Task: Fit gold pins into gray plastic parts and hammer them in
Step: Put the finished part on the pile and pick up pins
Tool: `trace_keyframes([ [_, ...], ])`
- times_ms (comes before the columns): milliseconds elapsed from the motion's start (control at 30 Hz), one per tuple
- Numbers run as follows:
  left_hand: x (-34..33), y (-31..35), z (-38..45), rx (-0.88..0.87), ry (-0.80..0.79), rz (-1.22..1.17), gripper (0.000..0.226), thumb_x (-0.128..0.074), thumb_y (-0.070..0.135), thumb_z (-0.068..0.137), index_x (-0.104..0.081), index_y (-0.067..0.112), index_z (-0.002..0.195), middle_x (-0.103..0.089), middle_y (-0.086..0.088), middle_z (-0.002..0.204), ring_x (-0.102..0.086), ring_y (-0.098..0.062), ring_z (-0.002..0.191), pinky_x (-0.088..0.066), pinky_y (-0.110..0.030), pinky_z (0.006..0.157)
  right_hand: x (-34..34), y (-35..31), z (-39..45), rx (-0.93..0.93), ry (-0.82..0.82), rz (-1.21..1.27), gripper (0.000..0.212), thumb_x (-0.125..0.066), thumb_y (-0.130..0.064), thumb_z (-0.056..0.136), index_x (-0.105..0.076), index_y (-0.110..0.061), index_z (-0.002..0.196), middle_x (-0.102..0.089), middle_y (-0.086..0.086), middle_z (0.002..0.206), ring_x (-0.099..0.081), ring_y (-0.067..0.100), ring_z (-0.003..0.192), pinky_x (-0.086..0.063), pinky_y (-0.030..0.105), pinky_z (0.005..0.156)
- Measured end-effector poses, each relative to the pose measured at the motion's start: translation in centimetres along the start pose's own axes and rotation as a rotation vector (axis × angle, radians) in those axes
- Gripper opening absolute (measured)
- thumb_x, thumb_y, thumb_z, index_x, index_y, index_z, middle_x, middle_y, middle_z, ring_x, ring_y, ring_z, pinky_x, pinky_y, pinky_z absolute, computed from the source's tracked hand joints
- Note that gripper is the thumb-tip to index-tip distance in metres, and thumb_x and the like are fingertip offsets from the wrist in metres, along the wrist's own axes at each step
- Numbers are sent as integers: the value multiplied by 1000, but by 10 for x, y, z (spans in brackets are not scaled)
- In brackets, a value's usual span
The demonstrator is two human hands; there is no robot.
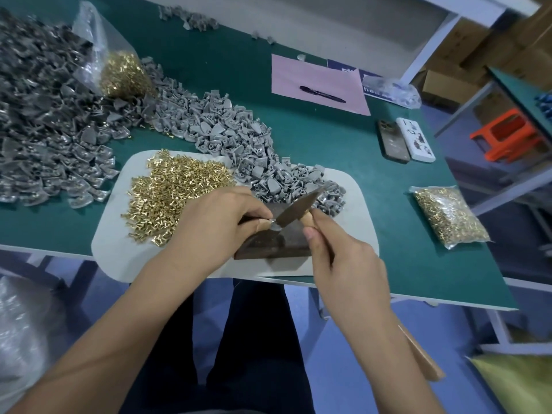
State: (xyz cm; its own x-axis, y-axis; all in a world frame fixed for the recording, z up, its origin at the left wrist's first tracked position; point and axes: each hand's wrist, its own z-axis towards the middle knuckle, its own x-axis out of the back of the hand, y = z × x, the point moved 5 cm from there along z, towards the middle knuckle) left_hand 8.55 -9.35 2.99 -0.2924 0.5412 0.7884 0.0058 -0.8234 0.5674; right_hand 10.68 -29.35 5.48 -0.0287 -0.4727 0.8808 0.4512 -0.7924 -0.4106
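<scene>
Left hand (pixel 215 222) pinches a gray part (pixel 273 227); right hand (pixel 340 261) grips the hammer (pixel 298 204).

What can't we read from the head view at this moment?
- Small gray plastic part on the dark metal block: mostly covered by the left hand; pin seating unreadable.
- Dark hammer head: motion-blurred; contact unclear.
- Wooden hammer handle: middle hidden by the right hand.
- Blue printed sheet: text covered by pink paper.
- Dark gray part pile: cut by the left edge.
</scene>
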Motion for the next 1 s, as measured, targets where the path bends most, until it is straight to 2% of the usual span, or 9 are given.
trace_keyframes([
  [133,-2,-3,0,25,-20,-78,9,-73,46,84,-74,41,92,-62,23,88,-52,10,79,-37,-17,62,6,-3,3,18,-8,-46,45,-28,-58,101,-59,-45,131,-74,-9,89,-64,27,78,-38,32,56],
  [200,-2,-3,0,31,-14,-73,9,-74,47,84,-75,41,91,-61,24,85,-52,10,77,-33,-15,61,9,-4,2,23,53,-68,37,-34,-53,105,-60,-44,130,-74,-10,88,-62,20,78,-38,31,56],
  [267,-2,-3,1,48,-12,-63,8,-75,48,83,-75,43,89,-59,27,82,-51,11,74,-32,-15,59,9,-4,-1,-33,126,35,37,-39,-50,104,-61,-40,132,-75,-10,92,-58,18,87,-42,31,58],
  [400,-1,-3,3,62,-31,-30,10,-77,49,81,-76,42,89,-56,28,78,-50,10,71,-33,-19,57,1,-12,-3,-13,18,-41,44,-30,-53,104,-58,-42,135,-75,-7,89,-64,25,79,-48,37,58],
  [500,0,-4,5,71,-39,-25,11,-77,51,81,-76,43,89,-59,27,80,-50,10,72,-32,-19,56,7,-8,-2,-45,107,-13,41,-33,-50,106,-61,-39,134,-76,-8,93,-62,20,81,-49,36,59],
  [600,0,-4,5,81,-41,-19,12,-77,52,80,-76,44,89,-59,26,80,-50,11,71,-32,-18,56,4,-12,0,-36,32,-45,39,-34,-52,105,-59,-42,133,-75,-7,92,-65,26,82,-51,38,60],
  [733,1,-3,5,89,-45,5,11,-77,52,80,-75,46,89,-60,27,81,-49,12,69,-33,-17,56,13,-12,4,-30,119,-13,39,-35,-52,105,-61,-39,132,-75,-8,90,-67,26,79,-50,36,60],
  [867,1,-2,5,96,-35,16,10,-78,50,80,-76,46,89,-60,26,81,-52,4,70,-35,-19,57,8,-14,5,11,46,-95,37,-39,-52,103,-62,-41,129,-74,-7,84,-67,30,75,-50,36,58],
  [1000,0,-4,4,110,-30,24,10,-78,50,80,-76,46,89,-57,30,78,-48,8,69,-32,-16,57,3,-8,3,-35,76,47,44,-37,-52,101,-61,-38,135,-77,-6,98,-69,27,87,-55,42,66],
])
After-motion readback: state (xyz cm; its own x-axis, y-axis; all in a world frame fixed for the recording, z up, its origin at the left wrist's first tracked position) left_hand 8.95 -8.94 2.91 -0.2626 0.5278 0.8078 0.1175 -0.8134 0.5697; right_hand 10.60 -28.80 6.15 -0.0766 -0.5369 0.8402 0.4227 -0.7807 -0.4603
